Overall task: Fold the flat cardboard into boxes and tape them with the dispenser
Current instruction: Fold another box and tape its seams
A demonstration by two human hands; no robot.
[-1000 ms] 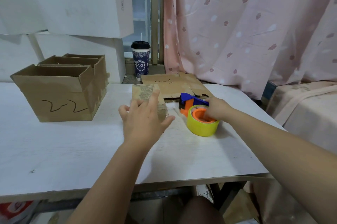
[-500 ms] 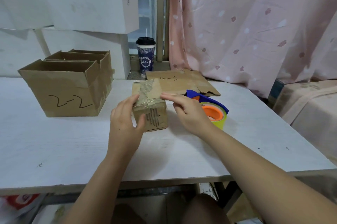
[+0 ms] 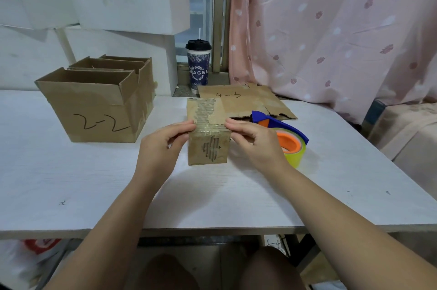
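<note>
A small taped cardboard box (image 3: 208,150) stands on the white table (image 3: 212,195) in the middle. My left hand (image 3: 163,145) grips its left side with the fingertips on the top front edge. My right hand (image 3: 255,143) grips the right side the same way. Clear tape runs along the box's top seam. The tape dispenser (image 3: 287,139), blue and orange with a yellow-green roll, lies on the table just right of my right hand. Behind the box lies a flat cardboard sheet (image 3: 246,100) marked 4-3.
Two open cardboard boxes (image 3: 94,105), the front one marked 2-2, stand at the left. A lidded drink cup (image 3: 198,65) stands on the sill behind. White foam blocks fill the back left, and a pink curtain (image 3: 331,29) hangs at the right.
My right hand let go of the tape dispenser and came to the box. Both hands now hold the small box by its sides, nearer to me than before.
</note>
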